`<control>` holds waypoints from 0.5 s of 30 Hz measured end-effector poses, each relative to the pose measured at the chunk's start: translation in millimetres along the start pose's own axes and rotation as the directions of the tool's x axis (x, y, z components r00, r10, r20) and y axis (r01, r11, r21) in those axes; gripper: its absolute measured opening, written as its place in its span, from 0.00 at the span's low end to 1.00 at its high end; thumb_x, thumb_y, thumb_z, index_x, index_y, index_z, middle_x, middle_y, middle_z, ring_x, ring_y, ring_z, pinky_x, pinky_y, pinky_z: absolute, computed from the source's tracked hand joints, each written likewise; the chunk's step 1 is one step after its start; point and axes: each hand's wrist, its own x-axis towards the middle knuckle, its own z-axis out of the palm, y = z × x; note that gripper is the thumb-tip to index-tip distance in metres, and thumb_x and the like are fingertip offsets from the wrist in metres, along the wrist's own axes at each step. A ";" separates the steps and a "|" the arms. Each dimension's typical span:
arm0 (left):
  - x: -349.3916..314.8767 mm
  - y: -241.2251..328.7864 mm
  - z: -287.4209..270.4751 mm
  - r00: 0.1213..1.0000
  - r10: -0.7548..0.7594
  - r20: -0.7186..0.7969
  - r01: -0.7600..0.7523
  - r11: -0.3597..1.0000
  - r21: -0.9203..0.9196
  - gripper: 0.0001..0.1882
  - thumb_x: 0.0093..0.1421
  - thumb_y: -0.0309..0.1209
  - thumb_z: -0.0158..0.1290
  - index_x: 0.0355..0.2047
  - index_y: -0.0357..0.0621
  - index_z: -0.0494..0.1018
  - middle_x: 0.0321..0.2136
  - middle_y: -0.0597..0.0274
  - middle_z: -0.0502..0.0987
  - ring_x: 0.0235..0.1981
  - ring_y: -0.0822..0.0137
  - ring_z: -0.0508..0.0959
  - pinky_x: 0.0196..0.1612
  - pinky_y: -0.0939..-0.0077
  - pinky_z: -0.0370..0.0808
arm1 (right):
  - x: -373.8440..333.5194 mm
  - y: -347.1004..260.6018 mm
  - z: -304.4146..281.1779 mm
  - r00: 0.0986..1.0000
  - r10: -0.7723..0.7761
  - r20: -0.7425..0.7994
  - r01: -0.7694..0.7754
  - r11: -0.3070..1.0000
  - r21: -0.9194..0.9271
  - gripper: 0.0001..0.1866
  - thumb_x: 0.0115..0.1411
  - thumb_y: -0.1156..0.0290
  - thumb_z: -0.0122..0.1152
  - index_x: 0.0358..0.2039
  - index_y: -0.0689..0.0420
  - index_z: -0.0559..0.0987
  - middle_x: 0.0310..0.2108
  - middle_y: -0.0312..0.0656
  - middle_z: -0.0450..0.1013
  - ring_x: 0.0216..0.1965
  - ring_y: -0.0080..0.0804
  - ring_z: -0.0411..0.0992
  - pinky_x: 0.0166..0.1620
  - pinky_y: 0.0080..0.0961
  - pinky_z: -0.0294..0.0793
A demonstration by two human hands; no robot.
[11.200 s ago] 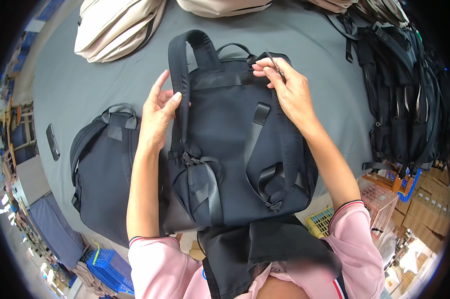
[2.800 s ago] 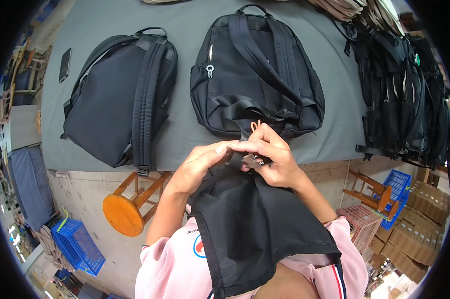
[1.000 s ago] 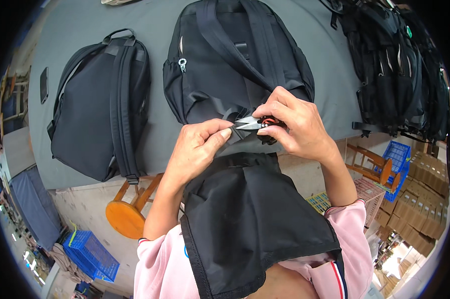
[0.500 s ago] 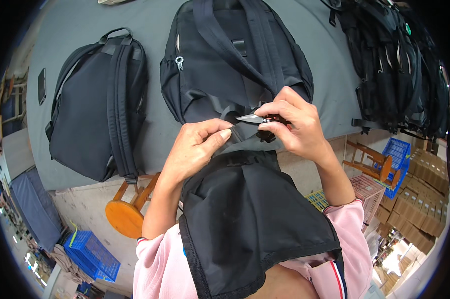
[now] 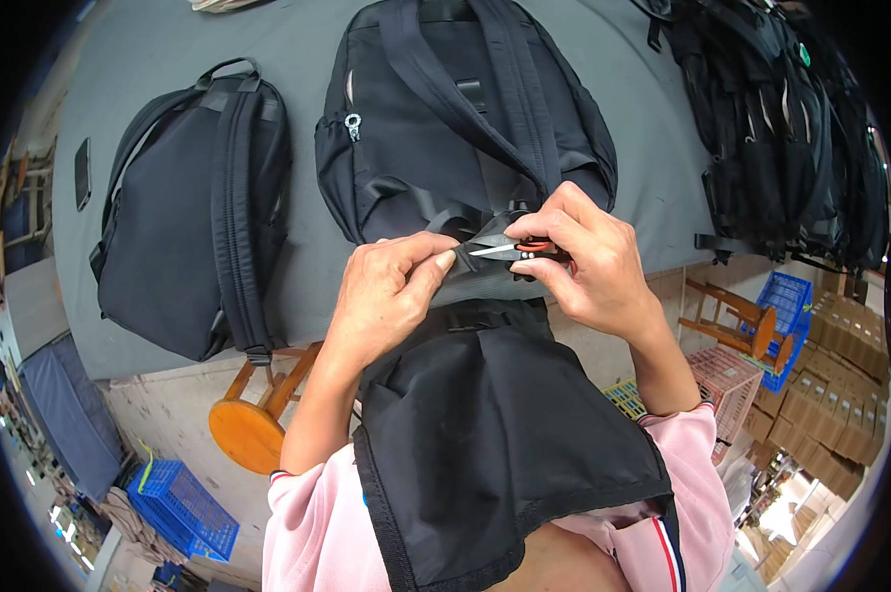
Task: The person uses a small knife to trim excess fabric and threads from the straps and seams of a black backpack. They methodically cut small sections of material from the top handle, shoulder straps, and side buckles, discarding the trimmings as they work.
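While the left hand (image 5: 384,286) pinches a black webbing strap (image 5: 464,262) just below the dark backpack (image 5: 404,133)'s base and the right hand (image 5: 595,255) grips small snips (image 5: 497,253), the strap looks light, limp and perhaps slippery, best held near its end between thumb and forefinger.

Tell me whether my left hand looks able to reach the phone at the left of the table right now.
Probably not directly: the left hand is pinching a black strap, and the backpack on the left lies between it and the phone. The phone itself lies uncovered.
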 end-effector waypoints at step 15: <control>0.6 -2.2 1.4 0.997 0.078 0.017 -0.080 0.991 0.112 0.09 0.57 0.28 0.52 0.35 0.38 0.77 0.17 0.61 0.72 0.20 0.70 0.68 0.27 0.75 0.65 | 1.9 6.5 -3.9 0.992 -0.103 0.070 0.109 0.989 -0.097 0.11 0.44 0.73 0.67 0.30 0.56 0.77 0.26 0.37 0.66 0.23 0.36 0.69 0.27 0.29 0.67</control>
